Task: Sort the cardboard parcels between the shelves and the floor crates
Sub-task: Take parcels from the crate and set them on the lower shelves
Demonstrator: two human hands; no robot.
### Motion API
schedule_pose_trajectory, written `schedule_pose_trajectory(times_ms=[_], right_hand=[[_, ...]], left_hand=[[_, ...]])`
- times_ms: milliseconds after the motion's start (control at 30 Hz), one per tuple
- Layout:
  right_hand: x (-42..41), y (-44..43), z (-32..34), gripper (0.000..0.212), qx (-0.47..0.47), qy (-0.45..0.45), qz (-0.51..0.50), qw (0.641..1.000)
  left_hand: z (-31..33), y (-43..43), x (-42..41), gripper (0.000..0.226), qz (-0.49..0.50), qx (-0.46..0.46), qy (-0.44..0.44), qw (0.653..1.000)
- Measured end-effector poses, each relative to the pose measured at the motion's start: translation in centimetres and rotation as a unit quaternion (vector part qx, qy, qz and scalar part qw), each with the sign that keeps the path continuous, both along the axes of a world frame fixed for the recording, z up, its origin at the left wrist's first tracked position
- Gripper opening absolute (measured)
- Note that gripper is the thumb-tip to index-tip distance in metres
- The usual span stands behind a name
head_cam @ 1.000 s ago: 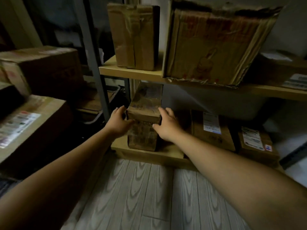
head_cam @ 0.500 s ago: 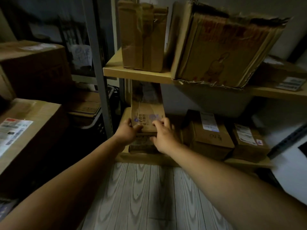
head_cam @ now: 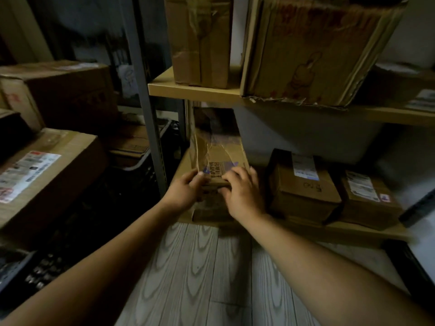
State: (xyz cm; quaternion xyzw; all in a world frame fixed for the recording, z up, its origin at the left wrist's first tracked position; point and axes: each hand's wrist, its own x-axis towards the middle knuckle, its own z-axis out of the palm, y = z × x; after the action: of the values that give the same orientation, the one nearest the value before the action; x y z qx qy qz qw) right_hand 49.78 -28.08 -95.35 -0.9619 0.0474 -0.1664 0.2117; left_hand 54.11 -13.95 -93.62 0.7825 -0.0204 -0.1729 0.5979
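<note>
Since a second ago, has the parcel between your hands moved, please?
No: the parcel stands at the lower shelf's front edge, beside the grey upright, as before.

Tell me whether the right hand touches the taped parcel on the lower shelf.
Touching. The head view shows the right hand curled over the near edge of the taped parcel, with the left hand gripping the other corner.

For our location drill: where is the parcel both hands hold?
Head view, centre: the parcel sits at the left end of the bottom shelf, beside the grey post, with a labelled box to its right.
</note>
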Motion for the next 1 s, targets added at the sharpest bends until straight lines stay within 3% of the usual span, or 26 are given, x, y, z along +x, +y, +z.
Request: schedule_pose_trajectory(times_ms=[100, 233, 333, 433, 533, 633, 767, 1000], right_hand=[[-0.8, -1.1, -0.3, 0.014, 0.085, -0.062, -0.041, 0.994], [-2.0, -2.2, -0.2, 0.009, 0.270, -0.030, -0.071, 0.960], [-2.6, -2.4, -0.3, 0.011, 0.353, -0.019, -0.080, 0.932], [-3.1, -2.2, -0.5, 0.015, 0.393, 0.016, -0.079, 0.916], [-3.0, -2.2, 0.1, 0.048, 0.387, 0.073, -0.093, 0.914], [-2.7, -2.2, 0.3, 0.041, 0.391, 0.106, -0.109, 0.908], [-3.3, -2.6, 0.0, 0.053, 0.387, 0.137, -0.122, 0.904], [-5.2, -3.4, -2.1, 0.052, 0.369, 0.168, -0.155, 0.901]], left_hand=[[-1.1, 0.6, 0.1, 0.046, 0.036, 0.022, 0.017, 0.999], [-3.2, 1.5, 0.0, 0.025, 0.062, 0.048, 0.087, 0.993], [-4.2, 2.1, -0.3, 0.050, 0.069, 0.048, 0.149, 0.985], [-4.3, 2.7, -0.2, 0.048, 0.109, -0.014, 0.158, 0.981], [-4.1, 3.0, -0.1, 0.044, 0.124, -0.007, 0.115, 0.986], [-4.2, 2.6, -0.4, 0.035, 0.127, 0.002, 0.054, 0.990], [-3.4, 2.4, -1.1, 0.063, 0.105, -0.018, -0.019, 0.994], [-3.9, 2.8, -3.6, 0.067, 0.083, -0.066, -0.020, 0.994]])
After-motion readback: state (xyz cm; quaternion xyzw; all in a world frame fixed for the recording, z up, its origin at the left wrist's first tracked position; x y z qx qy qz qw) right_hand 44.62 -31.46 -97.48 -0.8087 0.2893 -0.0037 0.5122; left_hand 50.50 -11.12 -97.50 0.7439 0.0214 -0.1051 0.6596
